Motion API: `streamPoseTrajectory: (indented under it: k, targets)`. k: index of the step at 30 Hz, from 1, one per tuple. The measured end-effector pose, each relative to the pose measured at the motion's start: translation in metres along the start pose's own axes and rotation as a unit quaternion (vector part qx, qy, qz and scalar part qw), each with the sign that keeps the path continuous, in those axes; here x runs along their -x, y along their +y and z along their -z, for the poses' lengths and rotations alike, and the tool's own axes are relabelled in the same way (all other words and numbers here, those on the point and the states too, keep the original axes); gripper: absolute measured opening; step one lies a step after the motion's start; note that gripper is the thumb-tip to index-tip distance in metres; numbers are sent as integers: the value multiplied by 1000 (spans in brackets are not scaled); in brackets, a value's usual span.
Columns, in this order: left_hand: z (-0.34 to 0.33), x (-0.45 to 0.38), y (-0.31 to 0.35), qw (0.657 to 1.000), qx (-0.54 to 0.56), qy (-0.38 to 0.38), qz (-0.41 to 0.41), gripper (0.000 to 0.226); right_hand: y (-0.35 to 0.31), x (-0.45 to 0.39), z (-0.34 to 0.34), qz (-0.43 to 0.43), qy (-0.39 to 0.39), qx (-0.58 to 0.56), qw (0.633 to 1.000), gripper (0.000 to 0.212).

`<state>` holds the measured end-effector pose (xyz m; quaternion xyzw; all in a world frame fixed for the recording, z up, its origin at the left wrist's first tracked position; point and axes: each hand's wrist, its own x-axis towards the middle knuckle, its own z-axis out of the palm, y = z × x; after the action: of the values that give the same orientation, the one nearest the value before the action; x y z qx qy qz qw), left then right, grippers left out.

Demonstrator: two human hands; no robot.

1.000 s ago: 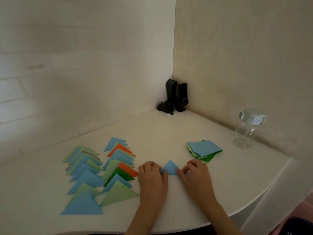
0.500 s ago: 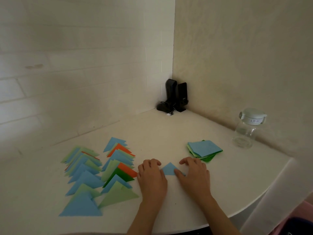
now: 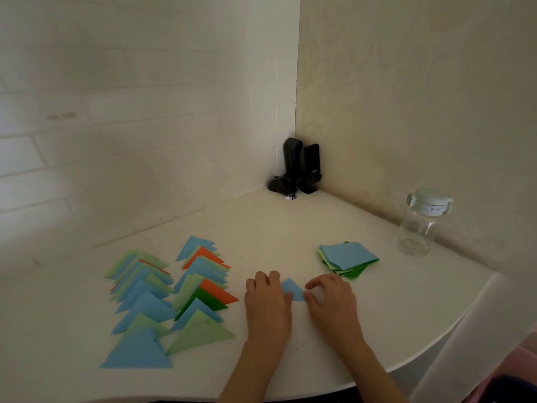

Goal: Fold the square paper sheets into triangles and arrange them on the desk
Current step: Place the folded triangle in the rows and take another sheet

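— Where are your hands?

— Both are down on the white desk (image 3: 290,228), forearms coming in from the near edge. My left hand (image 3: 267,301) lies palm down with the fingers bent at the knuckles, resting on the left side of the small blue folded triangle (image 3: 292,290). My right hand (image 3: 331,298) is palm down on its right side, fingers arched, thumb pressing the triangle's lower right corner.

— Are you gripping it?

— I can't tell. The fingers of both hands curl over the paper's edges and press it to the desk, but whether any of them pinch it is hidden under the hands. Only the tip and middle of the triangle show between them.

— And the rest of the paper?

— The stack of square sheets (image 3: 347,257), blue on top with green beneath, sits just beyond my right hand. To the left of my left hand lie two overlapping rows of finished triangles: the far left row (image 3: 139,315) in blue and light green, the nearer row (image 3: 203,289) with orange and dark green mixed in.

— Anything else?

— A clear jar with a pale lid (image 3: 421,225) by the right wall, and two black speakers (image 3: 302,167) upright in the corner.
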<state>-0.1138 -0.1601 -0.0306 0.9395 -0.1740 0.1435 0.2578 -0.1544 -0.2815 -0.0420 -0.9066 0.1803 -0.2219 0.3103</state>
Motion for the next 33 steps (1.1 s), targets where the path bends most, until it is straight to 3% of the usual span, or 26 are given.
streamPoseTrajectory:
  k: [6,10,12,16,24,33]
  targets:
    - [9,-24,-6,988,69,-122,70,39,2,-1,6,11,-5,-35,999,17]
    - [11,-35,-19,979,114,-152,72,23,10,-13,23,42,114,-28,992,16]
    - [13,-42,-23,982,105,-147,61,18,23,-25,29,52,152,44,986,22]
    - [11,-64,-30,990,76,-106,55,12,43,-43,31,19,75,145,986,32]
    - [0,-115,-54,995,7,-44,86,10,44,-47,21,30,109,124,986,11]
    - [-11,-140,-48,989,-73,-28,128,26,43,-50,25,26,144,125,981,18]
